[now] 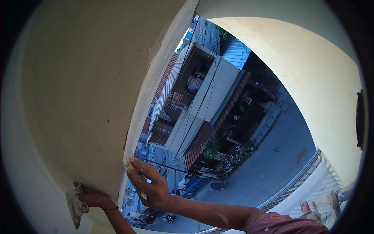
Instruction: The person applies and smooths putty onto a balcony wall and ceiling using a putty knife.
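My right hand (153,185), spotted with whitish filler, reaches from the lower right to the rough, pale edge of the wall opening (140,108). Its fingers are closed on a thin, putty-smeared flat tool (143,193), mostly hidden by the hand; its exact kind is unclear. At the lower left, my left hand (98,200), with a dark band at its wrist, grips a flat, plaster-smeared scraper (76,206). This one is held against or close in front of the yellowish wall (79,117), which bears small pits and cracks.
A curved cream wall (292,70) borders the opening on the right. Below at the right are a metal balcony railing (295,178), a bare foot (305,207) and part of a pale support (331,201). Beyond the opening are overhead cables, houses and a street (263,166) far below.
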